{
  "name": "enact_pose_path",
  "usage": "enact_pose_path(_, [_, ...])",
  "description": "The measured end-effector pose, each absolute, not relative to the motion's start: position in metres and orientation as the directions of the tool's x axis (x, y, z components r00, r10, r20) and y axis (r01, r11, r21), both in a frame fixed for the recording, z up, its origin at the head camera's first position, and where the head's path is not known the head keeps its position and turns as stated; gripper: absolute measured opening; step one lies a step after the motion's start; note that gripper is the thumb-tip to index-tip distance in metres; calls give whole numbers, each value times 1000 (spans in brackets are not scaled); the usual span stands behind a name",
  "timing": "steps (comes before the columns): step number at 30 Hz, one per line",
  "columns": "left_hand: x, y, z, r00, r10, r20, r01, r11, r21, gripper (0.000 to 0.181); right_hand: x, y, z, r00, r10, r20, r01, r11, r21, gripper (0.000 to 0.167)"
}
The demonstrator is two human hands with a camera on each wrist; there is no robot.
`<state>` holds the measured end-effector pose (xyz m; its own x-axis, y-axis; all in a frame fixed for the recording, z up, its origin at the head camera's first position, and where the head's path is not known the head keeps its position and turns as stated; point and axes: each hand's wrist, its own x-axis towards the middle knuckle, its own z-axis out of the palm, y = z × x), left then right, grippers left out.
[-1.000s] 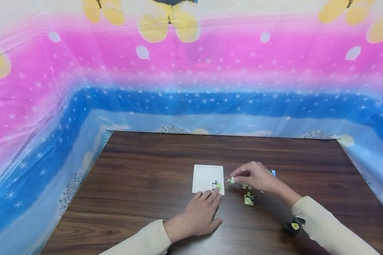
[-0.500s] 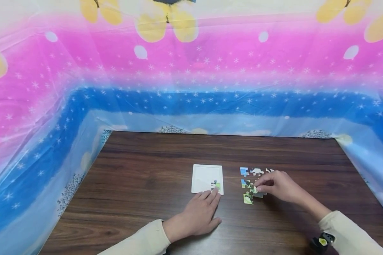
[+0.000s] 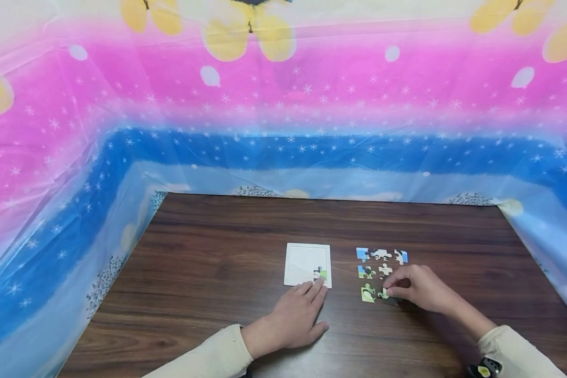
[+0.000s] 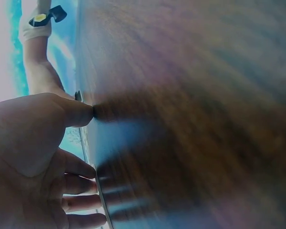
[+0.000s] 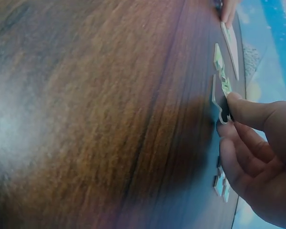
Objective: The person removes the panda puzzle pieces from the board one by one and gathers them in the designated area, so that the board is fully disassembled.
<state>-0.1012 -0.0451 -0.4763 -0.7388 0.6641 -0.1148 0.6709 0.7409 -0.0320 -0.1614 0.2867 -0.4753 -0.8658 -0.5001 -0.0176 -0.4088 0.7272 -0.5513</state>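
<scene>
In the head view a white puzzle tray [image 3: 302, 262] lies mid-table, with a green, black and white piece [image 3: 320, 272] in its lower right corner. My left hand [image 3: 296, 317] rests flat, its straight fingertips on the tray's near edge. To the right, my right hand [image 3: 418, 289] pinches a puzzle piece [image 3: 383, 294] between thumb and fingers, low over the table. In the right wrist view that puzzle piece [image 5: 220, 100] is tilted, its lower edge near the wood. Beside it lies a green corner piece [image 3: 368, 293]; behind it is a white piece [image 3: 385, 270].
A back row holds a blue piece [image 3: 362, 254], a white-and-black piece [image 3: 381, 254] and another blue-edged piece [image 3: 401, 256]. A blue-green piece [image 3: 366, 272] lies in the middle row. The brown wooden table [image 3: 208, 262] ends at a patterned cloth [image 3: 283, 147].
My right hand has carried the pinched piece from beside the tray rightward and nearer, to the front row of loose pieces. The left hand has stayed on the tray's edge.
</scene>
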Motion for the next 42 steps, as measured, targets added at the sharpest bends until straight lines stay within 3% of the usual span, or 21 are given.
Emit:
enact_pose_path(21, [-100,-46,-477,-748,654,-111,662,748,-47,72,-170,277,-469,-860,-507,59,-470,742,-477,12])
enact_pose_path(29, [-99,-47,-476,-748,651,-125,661,749,-54,72,-187,227,-457,-825,-558,92,-515,675,-528,10])
enact_pose_path(42, [-100,-46,-479,-735,665,-134,675,735,-55,72,-207,162,-474,-770,-636,50,-556,630,-542,20])
